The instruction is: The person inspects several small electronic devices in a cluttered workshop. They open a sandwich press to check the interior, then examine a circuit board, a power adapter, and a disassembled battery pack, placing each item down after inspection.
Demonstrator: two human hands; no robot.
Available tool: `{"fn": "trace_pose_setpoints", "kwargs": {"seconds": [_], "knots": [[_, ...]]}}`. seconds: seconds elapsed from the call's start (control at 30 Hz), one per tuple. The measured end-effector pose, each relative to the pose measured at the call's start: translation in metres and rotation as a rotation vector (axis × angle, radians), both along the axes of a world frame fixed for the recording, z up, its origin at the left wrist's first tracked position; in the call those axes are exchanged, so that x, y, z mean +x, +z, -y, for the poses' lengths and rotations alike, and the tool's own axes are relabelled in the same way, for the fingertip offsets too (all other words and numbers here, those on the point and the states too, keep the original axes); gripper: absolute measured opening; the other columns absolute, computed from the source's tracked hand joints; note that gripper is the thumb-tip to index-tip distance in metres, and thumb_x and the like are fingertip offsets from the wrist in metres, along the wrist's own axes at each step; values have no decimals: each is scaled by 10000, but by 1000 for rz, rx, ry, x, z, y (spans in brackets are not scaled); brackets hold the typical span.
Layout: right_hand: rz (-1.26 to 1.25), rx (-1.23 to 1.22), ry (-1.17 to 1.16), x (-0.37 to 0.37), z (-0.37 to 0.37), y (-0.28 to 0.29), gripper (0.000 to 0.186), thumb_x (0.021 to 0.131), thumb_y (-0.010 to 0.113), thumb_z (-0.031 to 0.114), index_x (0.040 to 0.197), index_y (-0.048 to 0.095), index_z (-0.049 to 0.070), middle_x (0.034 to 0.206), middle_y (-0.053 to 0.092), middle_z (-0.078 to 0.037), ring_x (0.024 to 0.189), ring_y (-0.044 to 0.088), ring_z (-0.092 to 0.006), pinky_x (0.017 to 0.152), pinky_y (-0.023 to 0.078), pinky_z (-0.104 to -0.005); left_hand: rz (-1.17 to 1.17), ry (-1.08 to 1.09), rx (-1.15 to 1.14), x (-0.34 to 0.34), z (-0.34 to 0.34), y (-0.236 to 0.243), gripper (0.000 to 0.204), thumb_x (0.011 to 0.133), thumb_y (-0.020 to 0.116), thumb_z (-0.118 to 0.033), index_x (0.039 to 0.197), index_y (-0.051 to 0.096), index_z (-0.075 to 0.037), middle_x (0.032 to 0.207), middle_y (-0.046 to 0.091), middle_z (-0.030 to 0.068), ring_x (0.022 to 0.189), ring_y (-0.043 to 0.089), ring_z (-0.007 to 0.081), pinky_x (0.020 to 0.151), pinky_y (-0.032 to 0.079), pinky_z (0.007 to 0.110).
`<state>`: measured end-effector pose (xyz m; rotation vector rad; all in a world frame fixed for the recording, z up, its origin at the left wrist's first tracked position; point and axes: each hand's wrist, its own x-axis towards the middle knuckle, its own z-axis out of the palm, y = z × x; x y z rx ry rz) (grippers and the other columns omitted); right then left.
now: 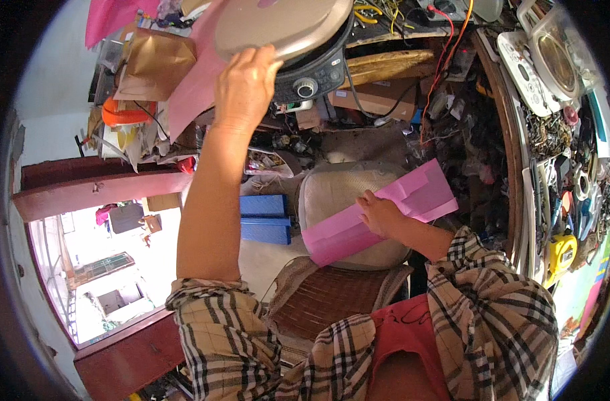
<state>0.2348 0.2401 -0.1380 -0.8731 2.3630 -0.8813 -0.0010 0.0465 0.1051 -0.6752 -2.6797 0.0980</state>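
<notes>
My left hand (247,87) reaches up and forward, its fingers curled over the near rim of a round beige lid-like disc (285,23). The disc lies tilted over a black appliance (316,81) with a silver dial and small buttons on its front. Lower down, my right hand (380,215) grips a folded pink sheet (422,190) of paper or thin card. The sheet slants up to the right above a pale cushioned seat (328,184). Part of my right hand's grip is hidden behind its own back.
Blue boxes (265,219) lie left of the seat, near a brown woven chair part (328,301). A pink sheet (196,73) and a brown paper bag (156,63) are at the upper left. Red and orange cables (445,60) hang at the back. Tools and a yellow tape measure (562,259) crowd the right.
</notes>
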Motion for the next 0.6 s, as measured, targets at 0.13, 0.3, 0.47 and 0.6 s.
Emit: {"fn": "trace_pose_setpoints", "kwargs": {"seconds": [0.13, 0.3, 0.47, 0.6], "knots": [[35, 46, 56, 11, -12, -1, 376, 866, 532, 203, 1149, 479, -39, 1090, 495, -205, 831, 628, -345, 679, 551, -425, 75, 53, 63, 12, 3, -30, 189, 800, 675, -199, 919, 613, -67, 827, 617, 124, 794, 613, 330, 674, 498, 428], [12, 112, 53, 8, -25, -12, 362, 875, 529, 209, 1134, 494, -42, 1073, 497, -198, 837, 629, -336, 679, 554, -419, 28, 101, 133, 19, 0, -47, 166, 775, 686, -184, 841, 587, -68, 794, 592, 105, 782, 608, 322, 659, 496, 439], [47, 103, 39, -1, -32, -3, 360, 887, 526, 224, 1126, 493, -43, 1084, 481, -205, 826, 627, -344, 682, 549, -426, 30, 191, 201, 23, -4, -50, 190, 752, 708, -141, 892, 616, -53, 836, 605, 124, 819, 610, 334, 699, 499, 431], [79, 112, 39, -3, -37, 0, 362, 886, 531, 224, 1127, 489, -42, 1116, 471, -219, 840, 625, -360, 710, 540, -447, -5, 235, 354, 29, -8, -62, 320, 747, 709, -91, 1050, 618, -44, 1055, 589, 166, 974, 593, 338, 779, 511, 401]]}}
